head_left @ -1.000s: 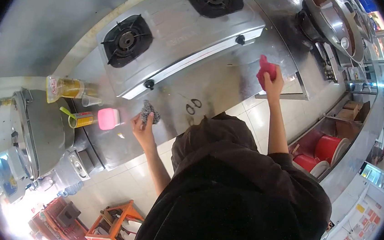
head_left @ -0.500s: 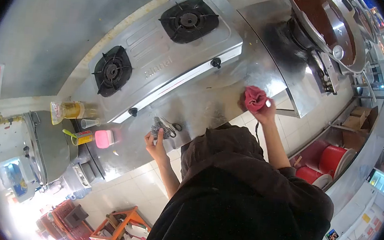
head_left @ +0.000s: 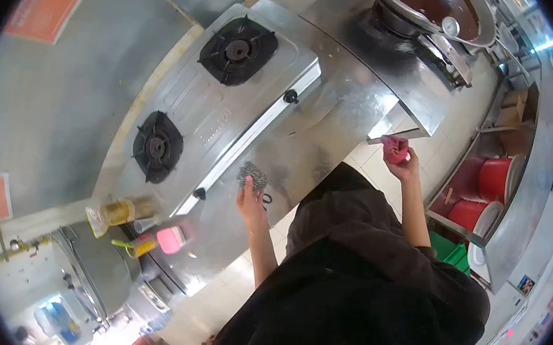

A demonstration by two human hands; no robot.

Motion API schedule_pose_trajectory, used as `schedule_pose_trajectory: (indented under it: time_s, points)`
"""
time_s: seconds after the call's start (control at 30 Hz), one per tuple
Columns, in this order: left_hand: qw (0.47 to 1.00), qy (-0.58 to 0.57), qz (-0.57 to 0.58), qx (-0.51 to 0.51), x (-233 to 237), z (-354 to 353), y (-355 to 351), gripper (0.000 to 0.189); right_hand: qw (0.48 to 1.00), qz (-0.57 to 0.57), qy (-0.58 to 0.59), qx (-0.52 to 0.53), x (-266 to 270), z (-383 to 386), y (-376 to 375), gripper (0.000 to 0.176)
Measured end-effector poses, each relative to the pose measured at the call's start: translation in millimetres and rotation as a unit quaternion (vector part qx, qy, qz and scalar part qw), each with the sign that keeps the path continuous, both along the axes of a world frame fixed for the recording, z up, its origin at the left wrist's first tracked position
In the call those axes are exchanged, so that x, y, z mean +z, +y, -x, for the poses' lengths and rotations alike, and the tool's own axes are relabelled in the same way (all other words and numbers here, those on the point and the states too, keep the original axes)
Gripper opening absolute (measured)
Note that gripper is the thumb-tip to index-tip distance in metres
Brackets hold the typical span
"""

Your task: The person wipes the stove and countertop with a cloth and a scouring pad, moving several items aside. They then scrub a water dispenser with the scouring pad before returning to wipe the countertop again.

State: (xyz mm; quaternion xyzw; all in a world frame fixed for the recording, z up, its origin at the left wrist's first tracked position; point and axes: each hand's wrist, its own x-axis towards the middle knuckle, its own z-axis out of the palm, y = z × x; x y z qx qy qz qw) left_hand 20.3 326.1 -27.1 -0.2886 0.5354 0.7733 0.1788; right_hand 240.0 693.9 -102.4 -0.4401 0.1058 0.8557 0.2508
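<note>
at table front, near stove [head_left: 221,95]: our left hand [head_left: 250,204], fingers curled over scourer [head_left: 252,173], pressed to steel. we judge it light, springy, rough; pinch top. right hand [head_left: 409,169], fingers shut round cloth [head_left: 394,148] at table [head_left: 344,109] corner; soft, limp.

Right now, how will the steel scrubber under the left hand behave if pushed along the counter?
The scrubber looks like loose wire mesh, so probably light and springy, squashing under the fingers. It likely drags rather than rolls on the smooth metal counter.
</note>
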Motion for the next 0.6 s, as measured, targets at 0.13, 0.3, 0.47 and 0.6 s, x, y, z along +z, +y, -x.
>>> schedule_pose_trajectory:
  time_s: [0.13,0.3,0.47,0.6]
  points:
    - [0.836,0.415,0.276,-0.230,6,3,96,0.029,0.919,-0.276,0.280,0.004,-48,-70,59,0.034]
    - [0.630,0.551,0.340,-0.429,-10,-14,244,0.036,0.813,-0.501,-0.271,-0.122,-27,-74,122,0.011]
    - [0.558,0.558,0.413,-0.455,-88,36,382,0.037,0.653,-0.583,-0.477,-0.075,-27,-39,184,0.032]
    - [0.475,0.448,0.664,-0.365,-76,162,476,0.022,0.765,-0.504,-0.400,0.024,-18,-51,211,0.036]
